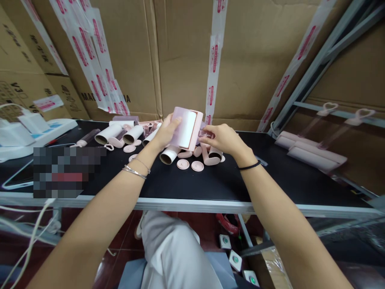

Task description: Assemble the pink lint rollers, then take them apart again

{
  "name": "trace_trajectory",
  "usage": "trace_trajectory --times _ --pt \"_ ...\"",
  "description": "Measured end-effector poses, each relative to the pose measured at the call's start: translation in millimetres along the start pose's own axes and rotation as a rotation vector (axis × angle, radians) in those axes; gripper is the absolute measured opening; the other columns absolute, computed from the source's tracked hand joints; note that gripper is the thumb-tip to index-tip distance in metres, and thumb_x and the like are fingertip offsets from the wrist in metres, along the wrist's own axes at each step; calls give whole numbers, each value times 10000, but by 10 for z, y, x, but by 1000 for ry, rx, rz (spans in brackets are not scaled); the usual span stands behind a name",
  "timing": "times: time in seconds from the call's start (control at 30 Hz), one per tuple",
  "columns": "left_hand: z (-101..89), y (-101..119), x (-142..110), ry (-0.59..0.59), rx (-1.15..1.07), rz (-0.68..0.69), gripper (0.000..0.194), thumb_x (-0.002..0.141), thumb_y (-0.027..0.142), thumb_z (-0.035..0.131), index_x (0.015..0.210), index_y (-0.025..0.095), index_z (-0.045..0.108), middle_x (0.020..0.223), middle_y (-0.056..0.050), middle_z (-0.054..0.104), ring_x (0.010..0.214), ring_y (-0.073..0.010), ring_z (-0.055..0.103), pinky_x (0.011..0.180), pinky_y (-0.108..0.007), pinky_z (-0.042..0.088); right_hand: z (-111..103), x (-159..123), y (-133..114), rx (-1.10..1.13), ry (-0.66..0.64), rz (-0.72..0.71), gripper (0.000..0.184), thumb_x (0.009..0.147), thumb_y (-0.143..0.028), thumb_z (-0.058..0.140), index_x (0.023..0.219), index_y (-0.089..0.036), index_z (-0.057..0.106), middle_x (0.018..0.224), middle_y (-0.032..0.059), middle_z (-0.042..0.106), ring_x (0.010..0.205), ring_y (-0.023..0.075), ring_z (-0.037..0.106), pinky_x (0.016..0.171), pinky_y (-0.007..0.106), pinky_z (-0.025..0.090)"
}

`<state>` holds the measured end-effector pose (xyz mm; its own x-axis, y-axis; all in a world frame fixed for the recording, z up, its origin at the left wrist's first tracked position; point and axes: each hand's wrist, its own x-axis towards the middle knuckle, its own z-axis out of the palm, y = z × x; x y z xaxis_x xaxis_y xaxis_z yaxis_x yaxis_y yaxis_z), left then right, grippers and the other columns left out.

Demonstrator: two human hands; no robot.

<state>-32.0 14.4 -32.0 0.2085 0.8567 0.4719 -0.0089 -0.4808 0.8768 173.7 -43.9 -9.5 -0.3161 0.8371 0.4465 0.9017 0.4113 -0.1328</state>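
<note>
My left hand (166,130) is closed on a lint roller cover (197,130), a pink and clear lilac shell with a white roll showing inside, held above the table. Just to its right, my right hand (224,138) pinches a clear lilac handle (206,134) close to the cover. Whether the two parts touch, I cannot tell. Beneath my hands lie white sticky rolls (169,155) with brown cores. Around them are round pink end caps (197,166) and a pink handle piece (211,160).
Several more rolls (108,133) and lilac pieces lie at the left. Two finished-looking lint rollers (317,156) with heart-shaped loops sit at the right. A white power strip (57,130) with chargers stands far left, near a blurred-out patch. Cardboard (183,52) backs the black table (192,186).
</note>
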Motion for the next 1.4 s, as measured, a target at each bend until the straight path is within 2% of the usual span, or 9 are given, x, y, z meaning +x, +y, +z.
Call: trace_trajectory --times 0.23,0.33,0.47,0.7,0.87,0.97,1.07,1.2,1.4 --pt "146 -32 -39 -17 -40 42 550 812 525 624 1208 169 490 1241 -131 597 1121 -245 604 941 -364 517 54 3 -106 -88 -1 -32 259 887 -432 558 948 -205 665 843 80 697 800 238 620 678 316 378" --pt "173 -53 2 111 -77 106 583 815 569 610 1241 199 463 1285 -123 575 1197 -248 568 989 -375 495 13 6 -138 -126 178 16 317 908 -416 530 1139 -229 641 1065 131 669 1078 321 567 854 421 406" --pt "240 -5 -4 282 -126 175 548 920 631 392 1340 281 353 1383 -92 509 1281 -201 514 1020 -349 473 17 15 -205 -13 424 189 531 950 -511 396 1400 -235 452 1338 172 498 1291 369 417 934 502 414" --pt "311 48 -126 27 -25 162 619 917 658 370 1426 326 254 1424 -96 486 1334 -209 467 1049 -376 444 336 112 -263 661 198 93 720 861 -680 476 1412 -221 404 1246 105 601 1019 237 622 792 347 556" --pt "237 -46 -53 -48 133 135 784 870 655 488 1475 256 190 1507 -178 369 1402 -256 374 1127 -436 332 141 220 183 536 369 298 722 861 -652 485 1402 -176 445 1171 126 626 1010 268 629 787 371 554" --pt "187 -94 1 -7 144 115 774 883 625 494 1481 251 174 1494 -194 376 1385 -263 390 1120 -468 324 -91 127 691 271 561 575 679 897 -554 471 1429 -137 408 1218 177 582 1103 290 585 863 387 508" --pt "169 -134 24 23 145 110 736 892 597 497 1467 242 206 1450 -192 427 1346 -255 431 1111 -461 335 -182 -119 1166 127 601 905 631 854 -452 562 1390 -131 469 1245 226 556 1194 316 517 973 401 432" --pt "187 -152 17 4 163 112 672 903 520 510 1439 204 257 1373 -192 510 1274 -244 494 1095 -454 356 -17 -405 1486 76 479 1181 573 738 -292 699 1280 -160 565 1335 225 489 1230 337 487 1047 443 367" --pt "183 -129 0 18 167 60 579 928 414 479 1421 178 287 1335 -179 545 1240 -216 519 1064 -414 386 281 -381 1592 5 530 1349 668 789 -244 604 1398 -105 369 1406 291 348 1292 375 411 991 494 409"
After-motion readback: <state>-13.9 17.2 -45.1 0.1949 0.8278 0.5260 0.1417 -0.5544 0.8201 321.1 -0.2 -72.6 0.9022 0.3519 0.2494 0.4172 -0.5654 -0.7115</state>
